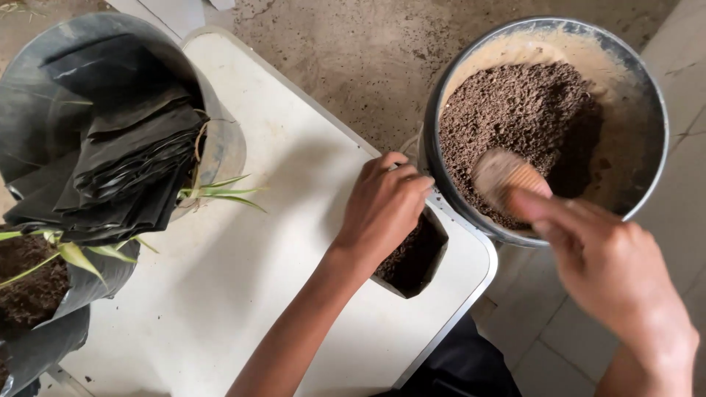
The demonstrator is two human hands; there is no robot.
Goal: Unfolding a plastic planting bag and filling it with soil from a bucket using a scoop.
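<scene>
My left hand [382, 209] grips the rim of a small black plastic grow bag [419, 257] partly filled with dark soil, standing on the white table [243, 279] near its right corner. My right hand [603, 268] holds a small tan ribbed cup [504, 176], blurred with motion, dipped into the brown soil [522, 117] inside a large round metal basin [654, 95]. The basin sits beside the table's right edge, touching the bag's side.
A grey bucket [44, 95] at the upper left holds a stack of folded black plastic bags [132, 169]. Green plant leaves [220, 191] stick out beside it. A black bag of soil [29, 287] lies at the left edge. Concrete and tiled floor surrounds the table.
</scene>
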